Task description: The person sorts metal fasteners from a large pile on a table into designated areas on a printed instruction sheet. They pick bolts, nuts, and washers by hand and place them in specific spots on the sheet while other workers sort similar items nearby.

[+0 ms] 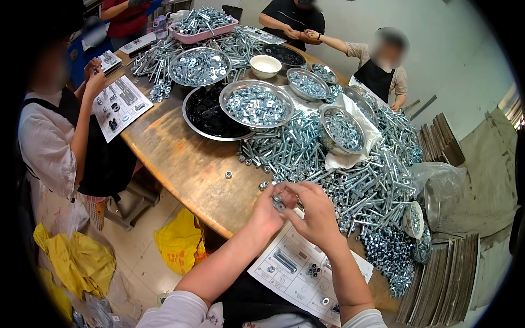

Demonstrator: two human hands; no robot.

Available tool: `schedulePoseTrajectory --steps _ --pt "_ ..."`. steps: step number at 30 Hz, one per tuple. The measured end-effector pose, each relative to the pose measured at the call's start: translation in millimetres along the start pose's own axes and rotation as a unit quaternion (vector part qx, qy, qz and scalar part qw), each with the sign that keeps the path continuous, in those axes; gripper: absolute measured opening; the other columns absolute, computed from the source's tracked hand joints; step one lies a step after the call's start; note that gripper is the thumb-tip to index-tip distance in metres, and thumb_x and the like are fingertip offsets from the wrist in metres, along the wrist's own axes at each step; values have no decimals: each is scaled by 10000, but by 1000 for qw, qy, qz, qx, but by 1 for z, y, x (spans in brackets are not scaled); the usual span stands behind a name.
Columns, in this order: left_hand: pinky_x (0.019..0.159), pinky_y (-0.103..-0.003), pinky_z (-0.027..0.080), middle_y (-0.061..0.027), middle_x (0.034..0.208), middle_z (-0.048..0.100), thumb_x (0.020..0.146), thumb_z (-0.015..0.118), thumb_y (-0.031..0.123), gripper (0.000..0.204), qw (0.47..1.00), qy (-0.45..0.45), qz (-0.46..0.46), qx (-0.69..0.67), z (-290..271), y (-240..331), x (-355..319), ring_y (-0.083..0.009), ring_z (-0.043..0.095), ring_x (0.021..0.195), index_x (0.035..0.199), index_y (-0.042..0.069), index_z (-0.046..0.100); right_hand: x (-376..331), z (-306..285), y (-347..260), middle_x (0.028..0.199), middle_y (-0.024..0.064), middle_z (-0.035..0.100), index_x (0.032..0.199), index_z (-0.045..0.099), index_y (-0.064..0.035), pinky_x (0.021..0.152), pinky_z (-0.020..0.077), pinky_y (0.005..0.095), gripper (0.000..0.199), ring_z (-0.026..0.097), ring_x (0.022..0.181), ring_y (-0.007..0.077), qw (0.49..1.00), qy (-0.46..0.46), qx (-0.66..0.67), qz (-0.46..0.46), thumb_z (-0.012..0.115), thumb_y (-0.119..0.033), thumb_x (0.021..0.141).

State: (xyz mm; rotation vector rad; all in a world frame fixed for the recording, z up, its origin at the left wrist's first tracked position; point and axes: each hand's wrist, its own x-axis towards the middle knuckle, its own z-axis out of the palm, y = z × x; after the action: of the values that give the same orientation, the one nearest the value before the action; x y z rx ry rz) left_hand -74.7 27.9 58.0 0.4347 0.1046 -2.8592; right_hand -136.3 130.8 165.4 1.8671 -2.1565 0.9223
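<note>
My two hands meet above the near edge of the table, over a printed sheet of parts pictures [284, 273]. Small metal washers [279, 203] show between them. My left hand [265, 212] is closed round these pieces from the left. From the right, my right hand [314, 213] curls its fingers and thumb in against the same pieces; its fingertips are partly hidden. A single nut [228, 175] lies on bare wood beyond my left hand. Just past my fingers begins a big heap of loose bolts [290, 145], with several nuts [264, 186] at its near edge.
Steel bowls of washers [257, 105] stand mid-table beside a dark tray of black washers [205, 112]. A pink basin of bolts [203, 37] is farther back. Dark nuts [391, 257] pile at right near stacked cardboard [440, 279]. Co-workers stand around the table, one at left [54, 136].
</note>
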Motion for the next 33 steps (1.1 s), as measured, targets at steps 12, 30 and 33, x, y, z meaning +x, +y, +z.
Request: schedulePoseTrajectory --steps 12,30,33 --pt "968 -368 478 -65 1086 576 1044 406 217 235 1000 28 -1 0 18 4 -37 -190 546 1029 1107 58 568 -8 23 -23 1016 80 677 1173 635 -105 1030 356 576 428 621 1024 272 996 -13 -49 78 731 -174 762" --pt "917 -320 511 -96 1176 610 1021 441 95 266 975 -37 104 191 14 25 -66 -185 602 1056 1234 -24 548 -5 52 -38 913 52 652 1115 635 -113 1018 362 528 384 626 933 251 983 102 -149 5 732 -131 744" --pt "881 -305 523 -94 1133 634 1016 468 102 275 971 -57 129 194 6 49 -69 -176 625 1001 1241 -32 551 11 60 -51 936 56 654 1126 634 -106 1012 371 527 404 624 944 256 985 96 -140 -17 751 -150 742"
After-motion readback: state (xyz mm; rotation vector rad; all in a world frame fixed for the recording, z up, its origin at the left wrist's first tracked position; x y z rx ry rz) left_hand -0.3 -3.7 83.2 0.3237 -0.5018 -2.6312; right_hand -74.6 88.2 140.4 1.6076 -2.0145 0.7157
